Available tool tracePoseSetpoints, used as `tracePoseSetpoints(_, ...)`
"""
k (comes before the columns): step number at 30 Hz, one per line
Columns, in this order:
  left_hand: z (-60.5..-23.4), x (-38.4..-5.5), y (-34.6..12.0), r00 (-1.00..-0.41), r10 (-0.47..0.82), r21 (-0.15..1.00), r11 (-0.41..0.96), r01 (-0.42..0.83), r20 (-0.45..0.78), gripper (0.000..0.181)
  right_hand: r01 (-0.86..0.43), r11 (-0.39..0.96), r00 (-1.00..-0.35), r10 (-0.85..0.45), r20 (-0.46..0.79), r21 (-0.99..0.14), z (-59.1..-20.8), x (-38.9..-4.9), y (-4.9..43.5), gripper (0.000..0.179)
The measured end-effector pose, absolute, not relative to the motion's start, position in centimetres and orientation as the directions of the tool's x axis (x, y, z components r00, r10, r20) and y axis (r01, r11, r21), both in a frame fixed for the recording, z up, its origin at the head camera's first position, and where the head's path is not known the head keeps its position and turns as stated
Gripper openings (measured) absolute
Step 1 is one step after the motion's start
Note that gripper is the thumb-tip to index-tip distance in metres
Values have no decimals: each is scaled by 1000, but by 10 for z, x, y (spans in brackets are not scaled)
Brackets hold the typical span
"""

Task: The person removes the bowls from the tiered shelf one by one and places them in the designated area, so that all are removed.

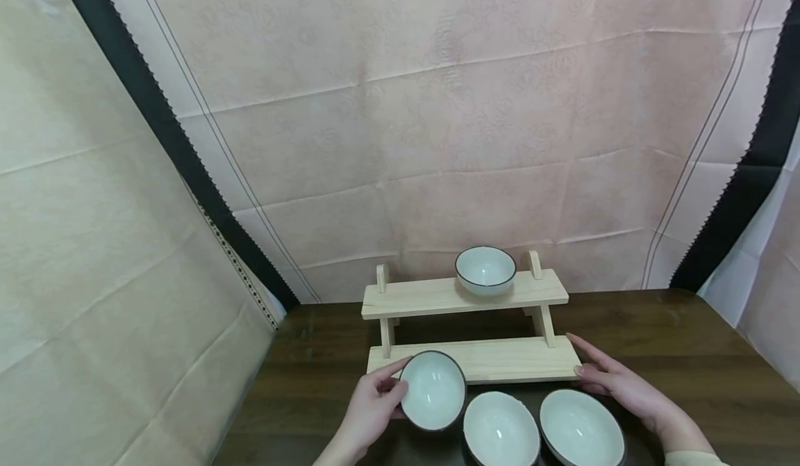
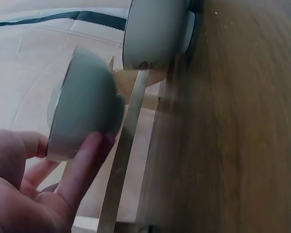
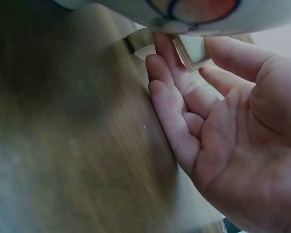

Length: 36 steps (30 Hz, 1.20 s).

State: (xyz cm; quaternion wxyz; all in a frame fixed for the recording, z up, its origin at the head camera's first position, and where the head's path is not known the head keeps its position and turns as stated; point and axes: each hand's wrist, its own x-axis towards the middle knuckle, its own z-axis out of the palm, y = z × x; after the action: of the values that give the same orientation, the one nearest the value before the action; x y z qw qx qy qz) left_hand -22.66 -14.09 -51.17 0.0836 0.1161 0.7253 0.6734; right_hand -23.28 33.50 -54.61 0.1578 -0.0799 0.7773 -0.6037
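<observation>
My left hand point(image 1: 369, 407) holds a white bowl point(image 1: 433, 390) with a dark rim by its left side. In the left wrist view the bowl point(image 2: 85, 107) is tilted, raised off the table, with fingers under its outer wall. A two-tier wooden rack point(image 1: 425, 301) stands just beyond it. Around the right end of the rack's lower shelf point(image 1: 506, 358), my right hand point(image 1: 625, 386) grips with thumb and fingers; the right wrist view shows the board end point(image 3: 194, 51) between them. Another bowl point(image 1: 485, 268) sits on the upper shelf, right of centre.
Two more white bowls, one in the middle point(image 1: 502, 430) and one at the right point(image 1: 582, 428), stand in front of the rack. All is on a dark wooden table point(image 1: 662, 327). Pale fabric walls point(image 1: 437, 139) with black strips enclose the back and sides.
</observation>
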Motion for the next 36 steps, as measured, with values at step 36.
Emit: tracePoseSetpoints(36, -501, -232, -180, -801, 590, 968, 245, 59, -101, 30, 51, 258, -938, -318, -135, -965, -546, -232, 335, 75)
